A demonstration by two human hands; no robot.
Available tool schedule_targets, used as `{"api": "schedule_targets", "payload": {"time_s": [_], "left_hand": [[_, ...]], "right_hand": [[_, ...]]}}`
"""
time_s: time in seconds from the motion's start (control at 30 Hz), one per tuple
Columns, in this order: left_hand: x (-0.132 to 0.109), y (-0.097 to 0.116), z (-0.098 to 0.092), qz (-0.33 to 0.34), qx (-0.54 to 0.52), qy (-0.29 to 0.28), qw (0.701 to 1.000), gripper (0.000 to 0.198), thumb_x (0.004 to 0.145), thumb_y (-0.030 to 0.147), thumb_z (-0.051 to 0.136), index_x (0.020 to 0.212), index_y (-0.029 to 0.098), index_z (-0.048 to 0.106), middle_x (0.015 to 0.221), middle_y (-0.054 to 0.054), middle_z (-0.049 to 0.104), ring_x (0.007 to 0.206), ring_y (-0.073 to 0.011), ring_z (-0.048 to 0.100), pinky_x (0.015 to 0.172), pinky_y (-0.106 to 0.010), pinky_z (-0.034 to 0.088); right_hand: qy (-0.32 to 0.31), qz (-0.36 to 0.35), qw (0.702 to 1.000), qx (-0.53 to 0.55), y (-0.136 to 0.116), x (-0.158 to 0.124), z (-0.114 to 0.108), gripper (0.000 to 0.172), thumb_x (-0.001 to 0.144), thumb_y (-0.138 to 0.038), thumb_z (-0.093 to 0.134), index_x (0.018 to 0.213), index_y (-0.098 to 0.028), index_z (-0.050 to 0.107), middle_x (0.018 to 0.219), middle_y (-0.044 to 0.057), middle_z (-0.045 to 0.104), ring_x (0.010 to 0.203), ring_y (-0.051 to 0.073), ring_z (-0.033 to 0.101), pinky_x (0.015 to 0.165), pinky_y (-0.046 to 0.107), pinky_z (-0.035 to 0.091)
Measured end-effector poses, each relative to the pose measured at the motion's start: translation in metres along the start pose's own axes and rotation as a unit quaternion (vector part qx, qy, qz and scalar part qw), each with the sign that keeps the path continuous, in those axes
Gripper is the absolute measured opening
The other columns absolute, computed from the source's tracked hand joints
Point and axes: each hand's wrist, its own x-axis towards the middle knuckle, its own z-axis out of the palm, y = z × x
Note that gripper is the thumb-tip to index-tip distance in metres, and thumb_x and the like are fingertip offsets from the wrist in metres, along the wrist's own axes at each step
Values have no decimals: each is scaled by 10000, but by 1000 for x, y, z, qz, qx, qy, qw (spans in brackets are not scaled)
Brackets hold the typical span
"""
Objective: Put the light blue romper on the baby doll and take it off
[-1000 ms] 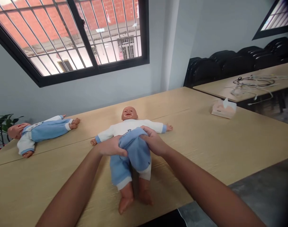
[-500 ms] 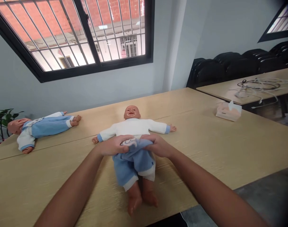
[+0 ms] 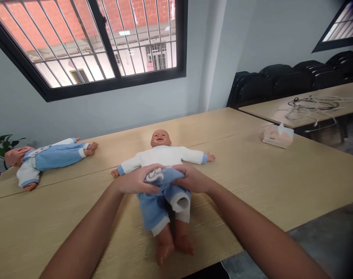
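- The plastic baby doll in a white long-sleeved top [image 3: 162, 155] lies on its back at the middle of the pale wooden table [image 3: 252, 174], head far, bare feet near.
- The light blue fabric trousers with white cuffs [image 3: 153, 209] cover both doll legs. The waistband sits bunched at the doll's waist, and both feet protrude below the cuffs.
- The left hand [image 3: 136, 182] is clamped on the left side of the waistband. The right hand [image 3: 194, 180] is clamped on the right side. The two hands are close together, nearly meeting over the belly.
- Judged status: the trousers are on both legs and up at the waist, but the waistband is not smoothed flat.
- The right cuff stands open like a tube.
- Change against the earlier frames: a second ago the trouser fabric bulges high over the belly, and now it lies lower. The right cuff, flat half a second ago, now gapes. Both hands stay at the waist.
- A second, similarly dressed baby doll [image 3: 48, 157] lies far left. A pink tissue box [image 3: 277, 135] sits far right.
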Motion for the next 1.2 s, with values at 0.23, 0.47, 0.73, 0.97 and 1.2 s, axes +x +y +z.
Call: {"api": "schedule_targets", "payload": {"time_s": [0.23, 0.47, 0.73, 0.97, 1.2], "left_hand": [[1, 16, 22, -31, 56, -19, 998, 253, 897, 501, 709, 939, 261, 779, 900, -32, 776, 823, -236, 713, 729, -282, 558], [4, 11, 26, -47, 17, -57, 997, 352, 964, 533, 614, 1085, 232, 753, 1030, -61, 768, 890, -240, 687, 789, -311, 535], [4, 4, 19, -77, 2, -110, 991, 551, 942, 694, 572, 1063, 182, 737, 969, -61, 739, 881, -219, 652, 801, -317, 533], [3, -16, 24, -69, -127, -38, 989, 797, 790, 836, 647, 1163, 132, 682, 1033, -98, 718, 897, -221, 647, 798, -309, 532], [5, 2, 27, -78, 35, -173, 981, 562, 911, 724, 600, 1064, 193, 704, 984, -26, 718, 840, -181, 609, 758, -274, 476]], "right_hand": [[158, -4, 986, 48, 6, 5, 24, 69, 827, -221, 623, 885, -209, 659, 855, -4, 655, 810, 183, 575, 739, 295, 459], [139, -50, 989, -1, 5, -2, 20, 234, 892, -408, 694, 983, -236, 565, 882, 1, 611, 803, 186, 543, 723, 300, 450], [124, -71, 989, -46, 6, 0, 15, 253, 826, -411, 757, 900, -213, 617, 848, -3, 624, 785, 175, 534, 740, 297, 442], [52, -22, 998, 2, 0, 0, 8, 322, 841, -494, 754, 835, -185, 662, 716, -34, 563, 675, 136, 460, 631, 261, 391], [111, -3, 985, 136, 10, -1, 9, 489, 804, -644, 772, 768, -167, 672, 692, -16, 593, 617, 119, 493, 578, 237, 392]]}}
